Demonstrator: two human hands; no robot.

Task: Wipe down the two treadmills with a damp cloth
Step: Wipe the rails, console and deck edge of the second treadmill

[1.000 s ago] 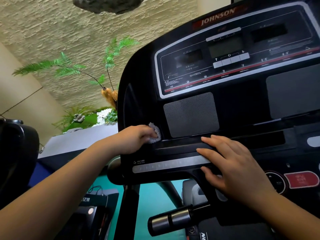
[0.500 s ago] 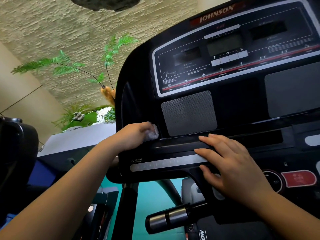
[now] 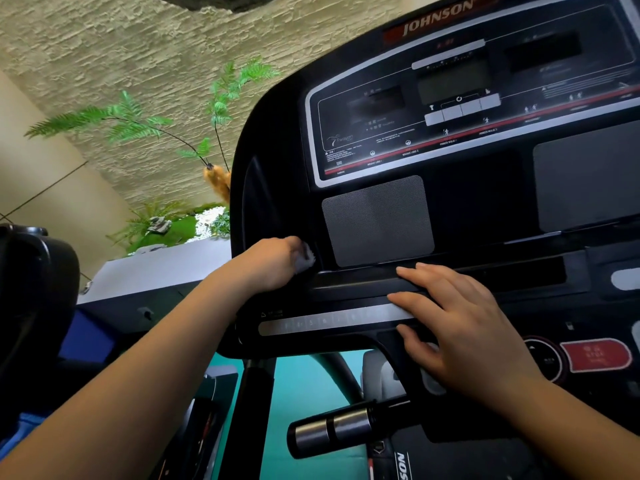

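Observation:
A black treadmill console (image 3: pixel 478 188) with a display panel and two grey speaker grilles fills the right of the view. My left hand (image 3: pixel 273 263) is closed around a small white cloth (image 3: pixel 307 259), of which only a corner shows. It presses against the console's left side, beside the left grille (image 3: pixel 377 220). My right hand (image 3: pixel 457 323) lies flat with fingers spread on the console's lower ledge and silver strip (image 3: pixel 332 322). A second black machine's edge (image 3: pixel 34 271) shows at the far left.
A red stop button (image 3: pixel 597 355) sits at the right of the console. A silver-ended handlebar grip (image 3: pixel 332 433) juts out below. Behind are a textured stone wall, fern plants (image 3: pixel 138 123) and a grey ledge (image 3: pixel 156 268). Teal floor shows underneath.
My left hand with the cloth has slid a little up and to the left along the console's side, hiding more of the cloth. My right hand has stayed in place.

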